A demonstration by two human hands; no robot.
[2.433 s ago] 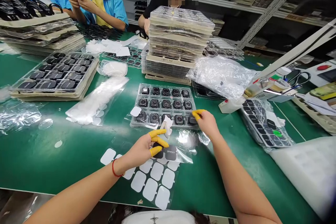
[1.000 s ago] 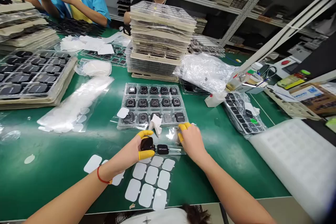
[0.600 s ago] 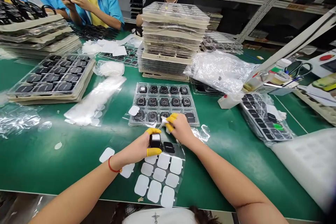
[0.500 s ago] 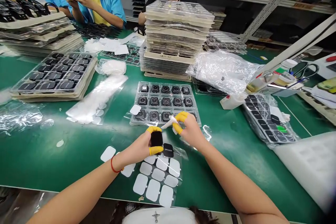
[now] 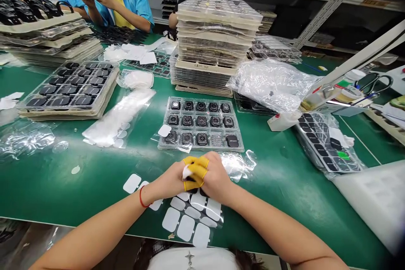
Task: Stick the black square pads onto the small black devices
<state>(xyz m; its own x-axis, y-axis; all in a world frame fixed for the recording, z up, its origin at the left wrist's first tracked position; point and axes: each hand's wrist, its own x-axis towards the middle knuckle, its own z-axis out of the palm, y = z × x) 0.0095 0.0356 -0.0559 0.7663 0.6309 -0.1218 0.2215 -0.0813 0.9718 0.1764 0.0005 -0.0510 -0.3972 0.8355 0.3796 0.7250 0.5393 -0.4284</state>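
My left hand (image 5: 171, 180), in yellow finger cots, is closed around a black square watch body, now mostly covered by fingers. My right hand (image 5: 217, 179), also in yellow finger cots, is closed on a white wipe (image 5: 186, 172) and presses it against the watch. Just beyond both hands lies a clear plastic tray (image 5: 217, 138) with rows of black watch bodies (image 5: 201, 121). Its front right compartment holds a dark square piece (image 5: 233, 140). Beneath my hands, a clear sheet carries white rounded-square stickers (image 5: 186, 228); dark pieces on it are partly hidden.
A tall stack of trays (image 5: 215, 38) stands behind the near tray. To the left is another filled tray (image 5: 68, 80). Crumpled clear plastic (image 5: 272, 84) and bagged black pieces (image 5: 319, 143) lie right, near scissors (image 5: 376, 84). Two people sit across the table.
My right hand has moved left and down with the wipe, from beside the watch onto it. The front right tray compartment has come into sight.
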